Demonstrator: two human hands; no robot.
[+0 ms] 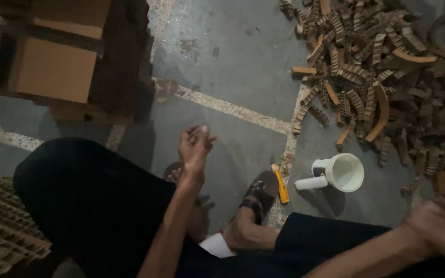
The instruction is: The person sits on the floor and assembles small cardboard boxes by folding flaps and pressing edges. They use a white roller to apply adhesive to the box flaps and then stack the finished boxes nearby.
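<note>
From my feed, the left hand (194, 149) sits near the middle of the view, raised off the knee with the forearm running down toward six o'clock. Its fingers are drawn loosely together, tips gathered near the thumb, and I cannot tell whether anything is pinched between them. It hangs over the grey concrete floor (233, 56), touching nothing I can make out.

The right hand (441, 226) is at about four o'clock, at the frame's edge, smeared by motion blur; I cannot tell how its fingers stand or whether it holds something.

At three o'clock from the left hand, just past a pale floor seam, a yellow utility knife (280, 184) lies on the floor. Just beside it, further toward three o'clock, a white plastic mug (343, 172) lies tipped on its side, mouth facing up at me, with a small white cylinder (311, 183) touching its near side.

At five o'clock from the left hand I see a foot in a dark sandal (261, 194), and dark trousers (88, 201) fill the lower part of the frame.

Toward one to two o'clock, well apart from both hands, a big heap of brown corrugated cardboard strips (372, 67) spreads over the floor. At ten to eleven o'clock stand cardboard boxes (52, 67), and at eight o'clock, in the corner, a stack of honeycomb cardboard (1, 231)
</note>
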